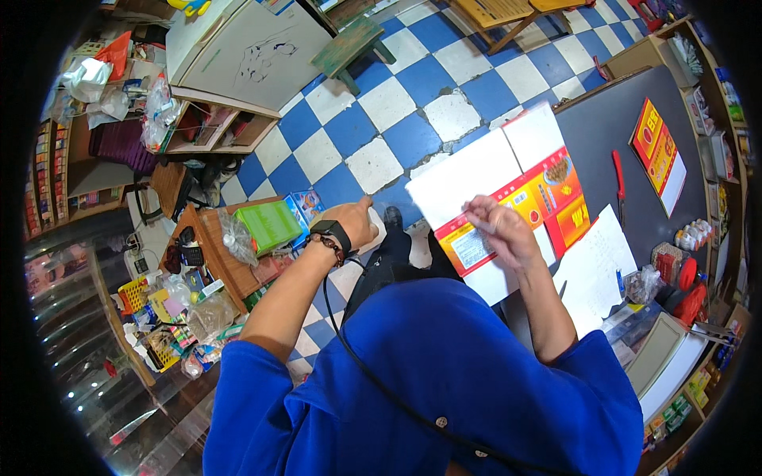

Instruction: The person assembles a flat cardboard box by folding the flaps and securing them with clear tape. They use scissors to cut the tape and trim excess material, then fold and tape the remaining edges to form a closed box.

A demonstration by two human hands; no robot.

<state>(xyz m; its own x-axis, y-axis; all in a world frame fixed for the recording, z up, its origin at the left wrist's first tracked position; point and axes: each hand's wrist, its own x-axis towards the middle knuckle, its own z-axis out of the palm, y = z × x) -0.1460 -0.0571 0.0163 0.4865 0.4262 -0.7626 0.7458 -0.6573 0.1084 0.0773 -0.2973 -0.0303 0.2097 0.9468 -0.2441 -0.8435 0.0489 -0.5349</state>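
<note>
My right hand (508,234) is closed, its thumb and fingers pinched together at the fold of a flattened cardboard carton (559,178). The carton has red and yellow printed panels and blank white flaps, and it reaches past the left edge of the dark table. My left hand (353,224), with a black watch and a beaded bracelet at the wrist, is held out to the left, its fingers curled. A small white patch (379,232) shows beside those fingers; what it is I cannot make out. Handwritten paper sheets (599,266) lie under and beside the carton's near corner.
On the dark table (591,127) lie a red-handled knife (619,176) and another red-and-yellow carton piece (657,151). At left stands a wooden cabinet (218,254) with a green box (268,226). A green stool (349,49) stands on the blue-and-white tiled floor. Stocked shelves line both sides.
</note>
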